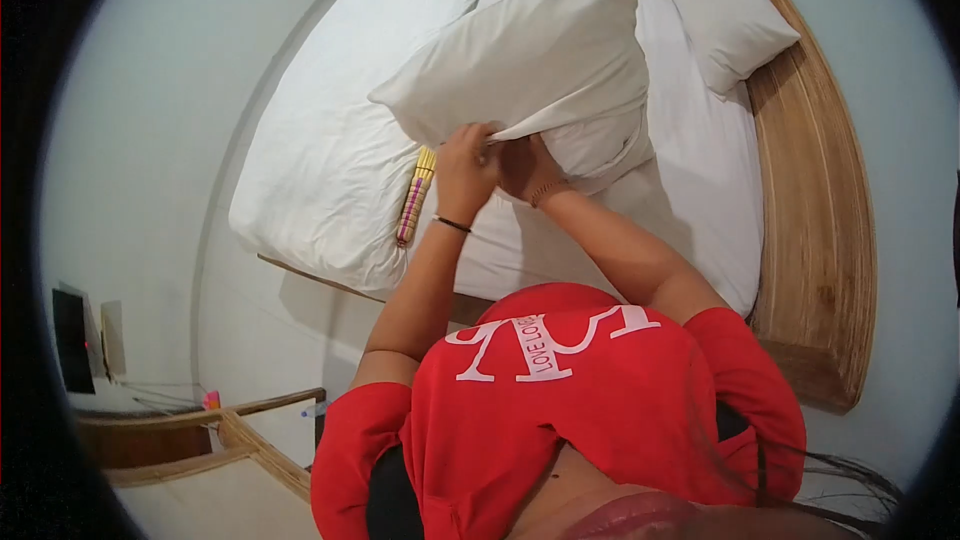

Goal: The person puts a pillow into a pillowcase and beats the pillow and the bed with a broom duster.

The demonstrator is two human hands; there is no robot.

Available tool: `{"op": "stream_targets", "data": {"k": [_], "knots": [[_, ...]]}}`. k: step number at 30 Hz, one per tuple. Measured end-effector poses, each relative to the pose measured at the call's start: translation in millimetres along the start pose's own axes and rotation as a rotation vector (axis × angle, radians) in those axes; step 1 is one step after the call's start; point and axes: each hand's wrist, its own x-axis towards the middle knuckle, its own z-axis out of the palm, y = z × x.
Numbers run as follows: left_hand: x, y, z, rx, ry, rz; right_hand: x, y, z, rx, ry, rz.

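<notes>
A large white pillow (530,50) in a loose, wrinkled case is tilted above the bed in front of me. My left hand (468,168) is closed on the near edge of the pillowcase, its fingers pinching the cloth. Just right of it, my right hand (524,168) is at the same edge, its fingers partly hidden by the fabric. What those fingers hold does not show clearly. A yellow bundle with purple bands (412,202) lies on the bed left of my left hand.
The bed (320,160) has white bedding and a wooden headboard (815,200) on the right. A second white pillow (730,15) lies near the headboard. Wooden furniture (240,430) stands at lower left, below a dark wall-mounted panel (72,340).
</notes>
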Motion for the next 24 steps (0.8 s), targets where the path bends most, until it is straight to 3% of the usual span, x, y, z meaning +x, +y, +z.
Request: {"op": "stream_targets", "data": {"k": [5, 10, 13, 16, 19, 21, 24], "knots": [[-16, -69, -14, 0.141, -0.017, -0.07, -60, -24, 18, 0.007, 0.188, -0.273], [-18, -87, -18, 0.088, 0.013, -0.053, -119, -17, 51, 0.265, 0.167, -0.181], [-27, -85, -12, 0.044, -0.019, -0.023, -169, -10, 69, 0.314, 0.404, 0.438], [-38, -82, -19, 0.016, -0.153, -0.03, -166, -12, 61, 1.089, 0.469, 1.207], [-29, -74, -26, -0.018, -0.265, -0.004, -123, 4, 36, 1.571, 0.401, 1.24], [-24, -51, -28, -0.044, -0.326, 0.016, -111, 31, 37, 1.388, 0.476, 1.014], [-14, -37, -24, -0.251, -0.204, 0.046, -100, 52, 8, 1.528, 0.652, 0.841]]}}
